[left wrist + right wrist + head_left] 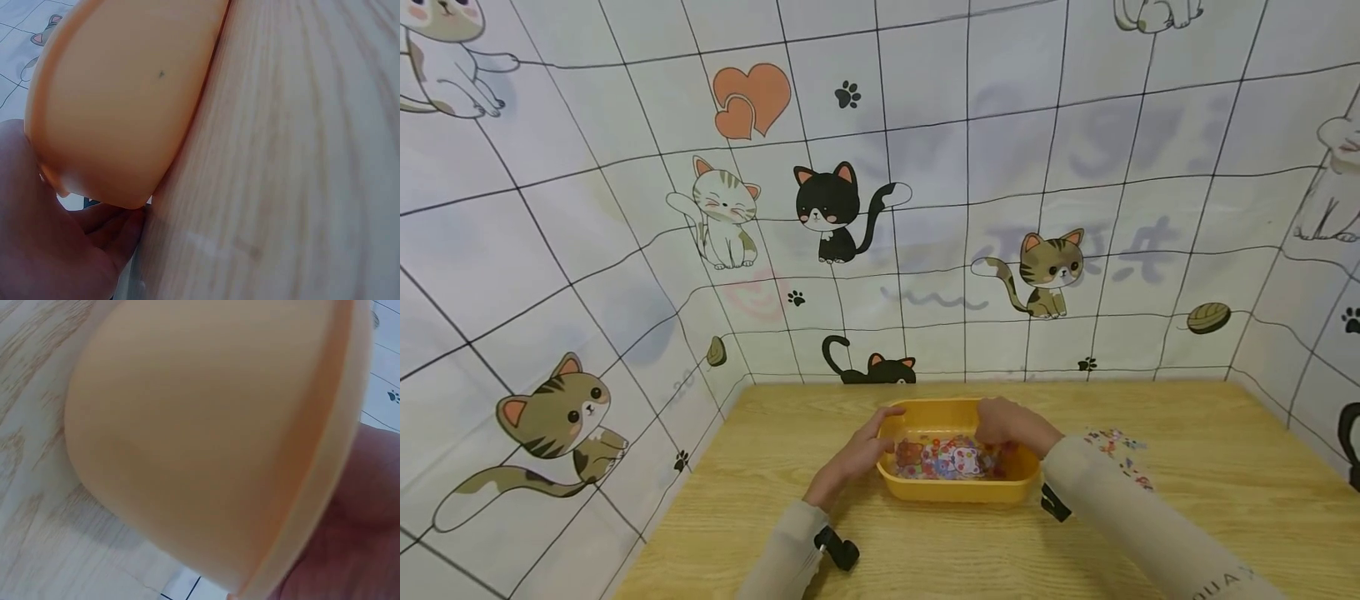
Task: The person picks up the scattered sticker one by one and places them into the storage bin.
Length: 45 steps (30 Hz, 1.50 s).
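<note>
A yellow plastic basin (958, 492) stands on the wooden table, with small colourful sticker-like pieces (947, 458) spread over its bottom, some with cartoon animals. My left hand (867, 446) grips the basin's left end, thumb over the rim. In the left wrist view the fingers of that hand (56, 244) curl against the outside of the basin (125, 106). My right hand (1003, 423) reaches over the right rim into the basin, its fingertips down among the pieces and hidden. In the right wrist view, the basin wall (200, 437) covers most of this hand (356, 519); I cannot tell whether it holds anything.
Loose small colourful pieces (1120, 446) lie on the table (760, 467) to the right of the basin, partly behind the right sleeve (1120, 500). A white sheet (940, 167) printed with cats and grid lines hangs behind and at both sides.
</note>
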Each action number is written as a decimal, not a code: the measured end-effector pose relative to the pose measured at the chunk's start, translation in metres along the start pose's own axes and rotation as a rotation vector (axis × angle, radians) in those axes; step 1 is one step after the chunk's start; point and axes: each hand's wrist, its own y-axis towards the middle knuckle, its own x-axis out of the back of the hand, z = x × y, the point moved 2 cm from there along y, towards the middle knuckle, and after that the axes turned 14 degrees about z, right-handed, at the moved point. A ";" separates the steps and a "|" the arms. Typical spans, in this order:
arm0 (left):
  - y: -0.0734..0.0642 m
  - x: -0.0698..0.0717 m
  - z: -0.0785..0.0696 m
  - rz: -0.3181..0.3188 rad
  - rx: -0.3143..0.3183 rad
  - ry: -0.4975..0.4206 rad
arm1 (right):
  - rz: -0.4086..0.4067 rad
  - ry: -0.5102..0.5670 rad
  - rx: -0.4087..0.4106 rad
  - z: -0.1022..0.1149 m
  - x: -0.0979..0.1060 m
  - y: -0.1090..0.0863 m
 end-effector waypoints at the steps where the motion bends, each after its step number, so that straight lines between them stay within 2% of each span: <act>1: 0.000 0.000 0.001 0.000 0.003 -0.002 | -0.006 -0.006 0.007 0.000 0.000 0.000; 6: -0.002 -0.002 0.002 0.000 0.013 -0.012 | -0.079 0.003 0.092 -0.003 0.003 -0.006; 12: -0.004 -0.004 0.002 -0.005 0.012 -0.010 | -0.169 0.081 0.217 -0.007 0.014 -0.025; 20: -0.003 -0.004 0.004 0.000 0.015 -0.015 | -0.267 0.096 0.276 -0.016 0.016 -0.049; 28: -0.002 -0.003 0.003 0.005 0.026 -0.015 | -0.361 0.173 0.354 -0.042 0.019 -0.074; 32: -0.002 -0.002 0.003 0.006 0.027 -0.012 | -0.422 0.193 0.366 -0.059 0.019 -0.083; 39: -0.002 -0.001 0.002 -0.005 0.030 -0.004 | -0.466 0.232 0.295 -0.091 0.014 -0.089; 45: -0.002 -0.001 0.002 -0.006 0.023 0.013 | -0.531 0.170 0.245 -0.120 0.010 -0.093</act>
